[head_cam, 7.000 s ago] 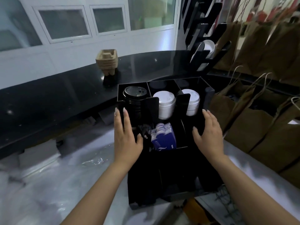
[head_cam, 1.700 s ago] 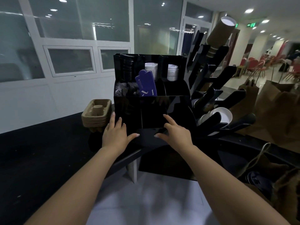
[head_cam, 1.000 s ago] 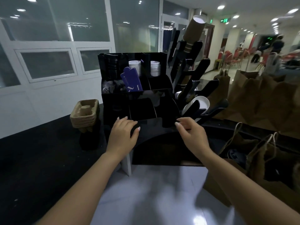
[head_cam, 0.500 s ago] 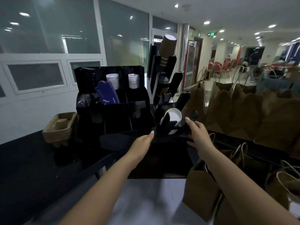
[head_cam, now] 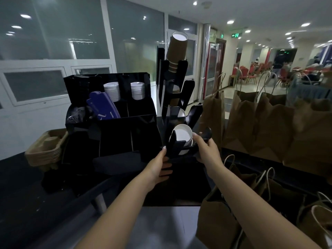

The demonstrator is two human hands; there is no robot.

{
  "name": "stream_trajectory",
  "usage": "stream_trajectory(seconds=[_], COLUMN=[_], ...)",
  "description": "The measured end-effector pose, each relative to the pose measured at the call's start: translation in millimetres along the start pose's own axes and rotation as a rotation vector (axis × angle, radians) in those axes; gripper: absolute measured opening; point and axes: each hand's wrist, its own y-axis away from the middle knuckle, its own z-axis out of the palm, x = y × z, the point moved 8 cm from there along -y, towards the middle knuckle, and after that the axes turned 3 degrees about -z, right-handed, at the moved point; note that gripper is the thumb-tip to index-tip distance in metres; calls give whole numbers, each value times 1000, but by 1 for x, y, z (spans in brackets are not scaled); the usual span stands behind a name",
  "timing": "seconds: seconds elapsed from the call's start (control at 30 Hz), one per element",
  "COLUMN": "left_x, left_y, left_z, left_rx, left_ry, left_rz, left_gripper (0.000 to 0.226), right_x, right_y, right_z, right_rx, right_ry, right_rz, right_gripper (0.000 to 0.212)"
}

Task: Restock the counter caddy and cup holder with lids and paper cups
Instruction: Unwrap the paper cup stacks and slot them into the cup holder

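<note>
Black cup holder, no writing legible, gripped low by left hand and right hand.

A drinks service counter at the edge of a large banquet or event hall. On the dark counter stands a black caddy holding stacks of white lids, and just beside it a black cup holder with brown paper cups. A stack of cardboard cup carriers sits at the left. Brown paper carrier bags crowd the right side. Beyond them, rows of red banquet chairs fill a tiled hall under recessed ceiling lights, with a green exit sign above a doorway.
</note>
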Motion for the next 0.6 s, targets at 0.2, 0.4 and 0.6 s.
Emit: stream_trajectory(seconds=[0.2,0.4,0.6], left_x=[-1,-31,-42], left_y=[-9,-18,-26], left_z=[15,23,31], left_rx=[-53,-79,-59], left_ry=[167,319,488], left_rz=[-45,-149,-150], left_gripper=[77,76,43], right_x=[-17,-18,-5], right_y=[19,44,59], right_z=[5,2,-10], right_rx=[-8,-68,-78], right_ry=[-40,-18,55], right_rz=[21,45,154], right_gripper=[4,16,59])
